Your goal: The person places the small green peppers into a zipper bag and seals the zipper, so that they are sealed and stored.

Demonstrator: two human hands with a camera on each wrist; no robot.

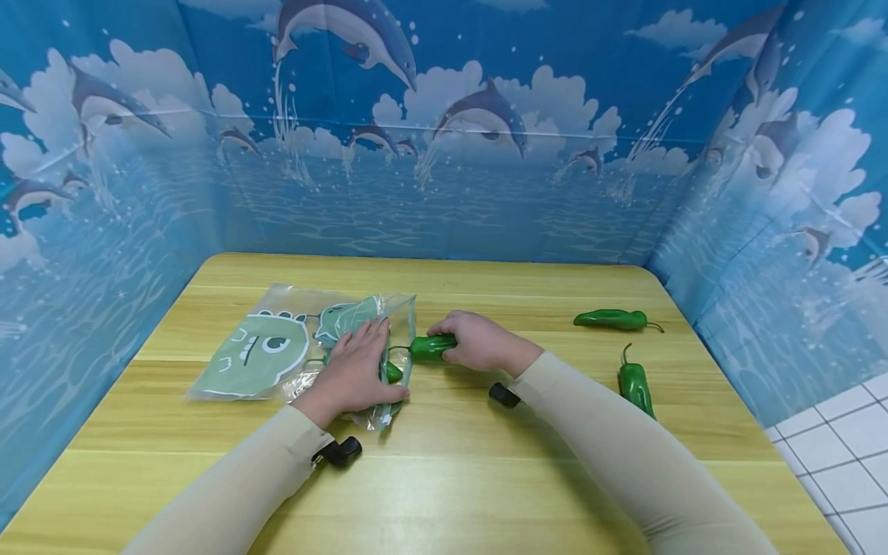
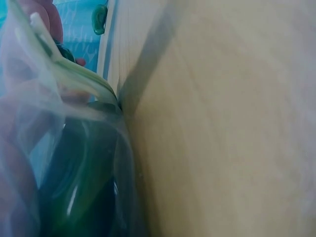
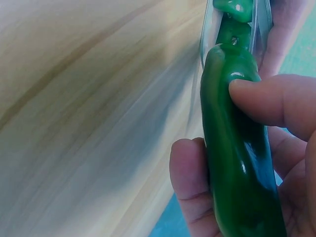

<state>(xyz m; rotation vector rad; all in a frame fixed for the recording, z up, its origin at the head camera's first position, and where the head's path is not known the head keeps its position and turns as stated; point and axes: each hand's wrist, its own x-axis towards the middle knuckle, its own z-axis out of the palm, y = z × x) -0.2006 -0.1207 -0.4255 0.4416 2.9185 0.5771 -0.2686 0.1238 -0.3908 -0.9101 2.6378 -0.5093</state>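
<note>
Wood-grained tabletop [image 1: 458, 478] below, the right hand [image 1: 483, 343] pinches a glossy green pepper [image 1: 427, 348], tip out of sight, at the mouth of a clear bag [image 1: 267, 358] left of the grip, where the spread left hand [image 1: 354, 378] partly hides another pepper [image 1: 394, 373].

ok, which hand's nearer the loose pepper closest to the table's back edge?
Right. The right hand is left of that pepper, gripping another pepper at the mouth of the plastic bag; the left hand is farther left, resting on the bag.
</note>
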